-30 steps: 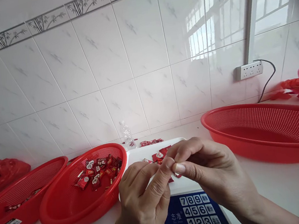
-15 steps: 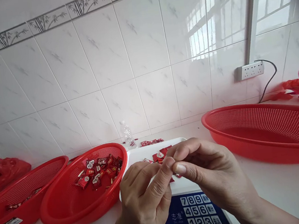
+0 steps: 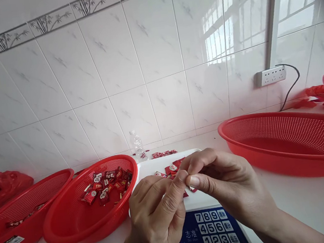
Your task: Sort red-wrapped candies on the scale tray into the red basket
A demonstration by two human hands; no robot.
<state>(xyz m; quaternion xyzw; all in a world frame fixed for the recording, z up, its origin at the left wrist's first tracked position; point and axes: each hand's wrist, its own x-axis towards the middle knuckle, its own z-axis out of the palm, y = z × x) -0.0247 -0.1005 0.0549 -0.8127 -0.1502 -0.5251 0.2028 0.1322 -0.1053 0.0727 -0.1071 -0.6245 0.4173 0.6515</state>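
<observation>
My left hand [image 3: 157, 212] and my right hand [image 3: 229, 186] meet fingertip to fingertip above the white pan [image 3: 152, 165] of a weighing scale. Both are pinched closed on something small that the fingers hide. A few red wrapped candies [image 3: 172, 168] lie on the pan just behind my fingers. The scale's blue keypad [image 3: 214, 233] shows below my hands. To the left, a red mesh basket [image 3: 74, 223] holds several red wrapped candies [image 3: 106, 183].
A second red basket [image 3: 19, 210] sits far left with a few candies and a label. A large red basket [image 3: 285, 141] stands to the right. A small plastic bottle [image 3: 137, 145], loose candies [image 3: 163, 153], a red bag [image 3: 4, 186] and a wall socket [image 3: 271, 76] line the tiled wall.
My hands have stayed pinched together over the scale, with only a slight shift of the fingers and of the view.
</observation>
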